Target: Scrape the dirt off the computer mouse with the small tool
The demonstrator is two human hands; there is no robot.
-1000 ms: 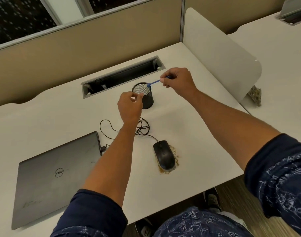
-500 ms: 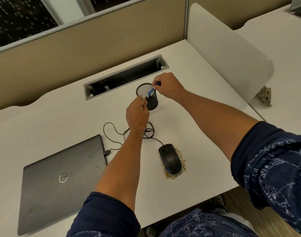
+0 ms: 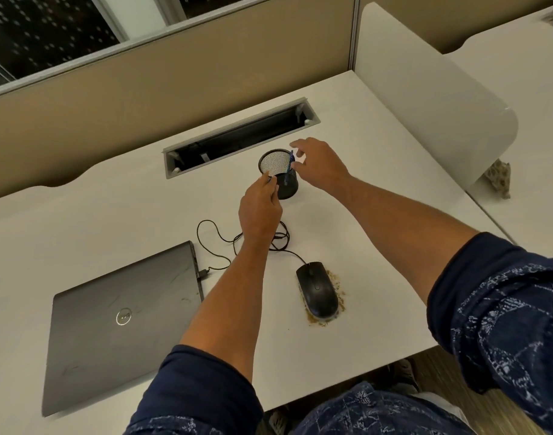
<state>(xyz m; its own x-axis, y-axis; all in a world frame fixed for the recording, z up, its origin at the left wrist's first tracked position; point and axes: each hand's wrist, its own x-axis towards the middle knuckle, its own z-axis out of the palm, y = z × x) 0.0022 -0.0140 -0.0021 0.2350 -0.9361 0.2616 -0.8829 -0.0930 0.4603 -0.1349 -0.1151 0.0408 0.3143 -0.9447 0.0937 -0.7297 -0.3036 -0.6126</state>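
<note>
A black computer mouse (image 3: 317,290) lies on the white desk (image 3: 111,208), with brown dirt (image 3: 338,285) scattered around its right side and rear. Farther back stands a black mesh cup (image 3: 288,185). The small blue tool (image 3: 290,162) leans inside the cup against its right rim. My right hand (image 3: 319,166) hovers just right of the cup with thumb and forefinger spread apart, off the tool. My left hand (image 3: 260,207) pinches the cup's near rim.
A closed grey laptop (image 3: 124,312) lies at the left, with the mouse cable (image 3: 215,243) looped between it and the cup. An open cable slot (image 3: 240,136) is behind the cup. A white divider panel (image 3: 426,89) borders the right side. The desk's front edge is close behind the mouse.
My right hand carried the blue tool down into the mesh cup and let go of it, and its fingers have spread. My left hand stayed at the cup's rim.
</note>
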